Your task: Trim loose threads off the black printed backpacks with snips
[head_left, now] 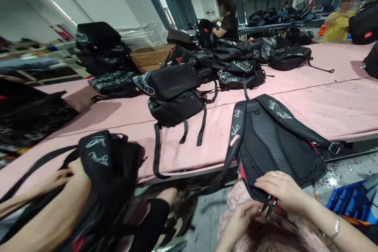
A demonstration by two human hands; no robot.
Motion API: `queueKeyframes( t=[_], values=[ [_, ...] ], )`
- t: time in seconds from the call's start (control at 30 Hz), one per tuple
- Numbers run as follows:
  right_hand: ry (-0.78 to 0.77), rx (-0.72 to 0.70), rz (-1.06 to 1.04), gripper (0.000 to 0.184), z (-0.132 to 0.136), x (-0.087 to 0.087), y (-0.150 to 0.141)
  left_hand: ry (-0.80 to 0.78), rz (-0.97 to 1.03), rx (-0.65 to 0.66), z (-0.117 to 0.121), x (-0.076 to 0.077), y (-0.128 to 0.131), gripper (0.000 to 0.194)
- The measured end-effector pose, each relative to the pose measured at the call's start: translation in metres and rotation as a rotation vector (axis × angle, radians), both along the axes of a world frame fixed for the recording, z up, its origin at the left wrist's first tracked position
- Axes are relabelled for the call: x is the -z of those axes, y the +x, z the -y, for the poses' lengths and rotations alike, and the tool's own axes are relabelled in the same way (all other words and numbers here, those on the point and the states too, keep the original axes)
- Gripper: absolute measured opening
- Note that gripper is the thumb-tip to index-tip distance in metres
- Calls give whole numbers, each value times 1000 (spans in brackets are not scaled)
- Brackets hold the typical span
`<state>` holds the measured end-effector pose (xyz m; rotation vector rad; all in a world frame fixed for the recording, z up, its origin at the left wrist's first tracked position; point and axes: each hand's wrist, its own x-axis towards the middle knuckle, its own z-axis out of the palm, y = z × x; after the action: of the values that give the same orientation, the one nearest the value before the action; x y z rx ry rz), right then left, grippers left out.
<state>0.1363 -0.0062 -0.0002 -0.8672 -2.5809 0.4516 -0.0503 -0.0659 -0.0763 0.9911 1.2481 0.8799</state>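
Head: right hand [280, 189] holds 1 cutter [269, 204] by 1 backpack [270, 141].

At four o'clock, the right hand [280, 189] held small snips [269, 207] by a black backpack [267, 141], the left hand [243, 214] just beside. At eight, a co-worker's hand [77, 172] was on another bag [110, 173]; towards one, bags [236, 53] crowded the pink-covered table [118, 117].

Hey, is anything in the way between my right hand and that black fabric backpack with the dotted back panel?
Nothing visible is. Your right hand, holding small pointed metal snips, appears to rest against the near edge of the backpack.
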Motion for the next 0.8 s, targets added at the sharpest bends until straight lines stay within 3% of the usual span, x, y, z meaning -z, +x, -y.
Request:
queueKeyframes(
  t=[0.07,0.2,0.27,0.33,0.47,0.53,0.67,0.8],
  values=[
    [-69,28,-38,48,4,13,17,-70,58,-68,-1,-1,-28,35],
    [-184,92,-117,66,19,28,44,-55,77,-560,-22,2,-62,45],
    [-239,150,-130,71,28,34,51,-21,77,-692,-36,6,-67,47],
    [-289,187,-132,74,36,40,54,-54,112,-683,-47,8,-67,48],
    [-338,257,-136,74,44,48,55,-161,210,-464,-51,0,-60,45],
    [-376,338,-160,65,44,47,53,-107,245,-413,-45,-13,-56,43],
    [-435,503,-209,30,34,35,41,133,222,-469,-30,-51,-44,40],
    [-394,511,-300,30,19,13,18,190,173,-408,-24,-80,-21,45]
  ],
)
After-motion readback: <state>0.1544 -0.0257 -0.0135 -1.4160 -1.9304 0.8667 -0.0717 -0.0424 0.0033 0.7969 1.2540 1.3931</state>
